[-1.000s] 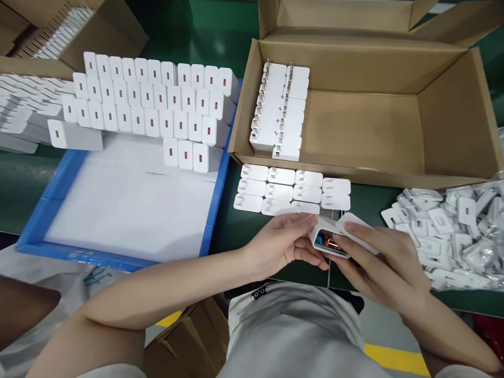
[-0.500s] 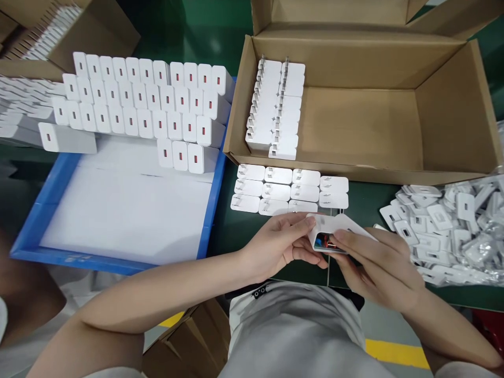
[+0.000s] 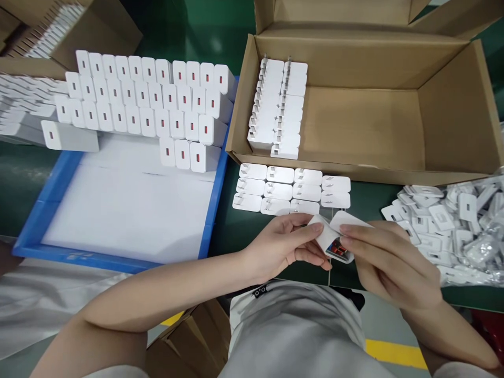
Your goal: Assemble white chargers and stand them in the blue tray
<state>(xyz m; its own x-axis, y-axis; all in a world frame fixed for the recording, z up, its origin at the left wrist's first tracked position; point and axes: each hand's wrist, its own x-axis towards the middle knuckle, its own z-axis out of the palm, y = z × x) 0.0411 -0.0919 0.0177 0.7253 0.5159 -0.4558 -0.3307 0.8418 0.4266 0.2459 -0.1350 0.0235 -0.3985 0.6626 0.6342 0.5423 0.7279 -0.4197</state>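
My left hand [image 3: 289, 240] grips a white charger housing [image 3: 322, 237] between thumb and fingers. Its open end is turned to the right and shows red and blue electronic parts inside. Close against it, my right hand [image 3: 391, 257] is closed on a second white charger [image 3: 348, 218], with its fingers covering most of it. Thin metal prongs stick up behind that piece. The fingertips of my right hand are beside the housing's open end. Just beyond my hands, several white chargers [image 3: 279, 190] lie in rows on the green table, prongs up.
An open cardboard box [image 3: 362, 126] holds two columns of chargers at its left. A blue-rimmed tray [image 3: 208, 215] carries stacked chargers with USB ports facing me. Loose white covers [image 3: 441, 218] lie piled by a plastic bag [image 3: 490, 244] at right. Another carton [image 3: 94, 39] stands far left.
The housing in my left hand has tilted, and its open end now faces more to the right and down. The right-hand charger has separated slightly from it. A person's arm at far left has moved back.
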